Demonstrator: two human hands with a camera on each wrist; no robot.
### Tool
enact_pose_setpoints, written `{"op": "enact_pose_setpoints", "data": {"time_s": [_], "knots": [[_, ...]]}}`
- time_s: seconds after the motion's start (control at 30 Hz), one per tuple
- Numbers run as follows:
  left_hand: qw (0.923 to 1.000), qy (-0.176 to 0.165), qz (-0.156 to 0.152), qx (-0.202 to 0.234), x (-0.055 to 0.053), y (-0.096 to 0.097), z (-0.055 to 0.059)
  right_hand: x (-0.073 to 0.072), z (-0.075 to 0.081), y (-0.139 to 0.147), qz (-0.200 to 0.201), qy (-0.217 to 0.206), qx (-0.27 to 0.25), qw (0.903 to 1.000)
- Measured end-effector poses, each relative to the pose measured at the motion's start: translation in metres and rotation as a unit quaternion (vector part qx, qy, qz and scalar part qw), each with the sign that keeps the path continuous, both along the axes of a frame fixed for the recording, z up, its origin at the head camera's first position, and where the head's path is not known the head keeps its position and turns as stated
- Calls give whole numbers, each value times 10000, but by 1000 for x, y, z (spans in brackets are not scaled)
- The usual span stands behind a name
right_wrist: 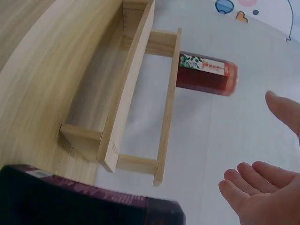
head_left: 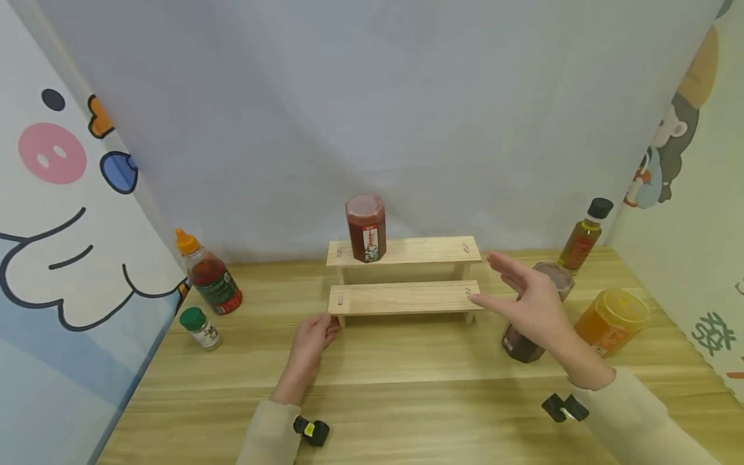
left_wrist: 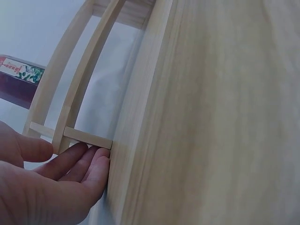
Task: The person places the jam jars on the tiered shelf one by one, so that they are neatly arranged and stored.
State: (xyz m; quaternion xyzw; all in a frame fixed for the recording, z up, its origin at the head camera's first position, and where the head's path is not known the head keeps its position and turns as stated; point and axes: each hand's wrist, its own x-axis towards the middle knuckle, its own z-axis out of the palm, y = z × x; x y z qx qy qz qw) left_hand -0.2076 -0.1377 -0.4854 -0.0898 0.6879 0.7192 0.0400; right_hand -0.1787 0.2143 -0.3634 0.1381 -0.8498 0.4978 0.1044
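A two-step wooden rack (head_left: 403,297) stands on the table, its upper board behind the lower one. My left hand (head_left: 310,339) is at the rack's lower left end; in the left wrist view its fingertips (left_wrist: 96,159) touch the end leg, with the thumb beside the board's end. My right hand (head_left: 535,307) is spread beside the rack's right end, thumb and fingers apart, holding nothing. It partly hides a dark jar (head_left: 523,345) behind it. A jar of red sauce (head_left: 366,229) stands upright on the upper board, left of the middle.
To the left stand an orange-capped squeeze bottle (head_left: 216,284) and a small green-capped shaker (head_left: 201,329). At right are a yellow-lidded honey-coloured jar (head_left: 610,323) and a dark-capped oil bottle (head_left: 580,239). A pale wall (head_left: 407,129) rises directly behind the rack.
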Motion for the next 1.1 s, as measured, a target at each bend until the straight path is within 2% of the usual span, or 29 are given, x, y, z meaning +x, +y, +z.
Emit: {"op": "enact_pose_setpoints", "data": {"time_s": [0.3, 0.43, 0.7, 1.1], "knots": [[10000, -16, 12, -22, -2, -1, 1, 8, -7, 30, -615, 522, 161, 9966], [10000, -20, 17, -34, -2, 0, 1, 13, -8, 45, -985, 517, 290, 9934], [10000, -60, 11, -79, -1, 0, 2, 25, -12, 77, -1527, 634, 138, 9861], [9999, -85, 79, -74, 0, 1, 2, 35, -18, 110, -2042, 438, 380, 9772]]}}
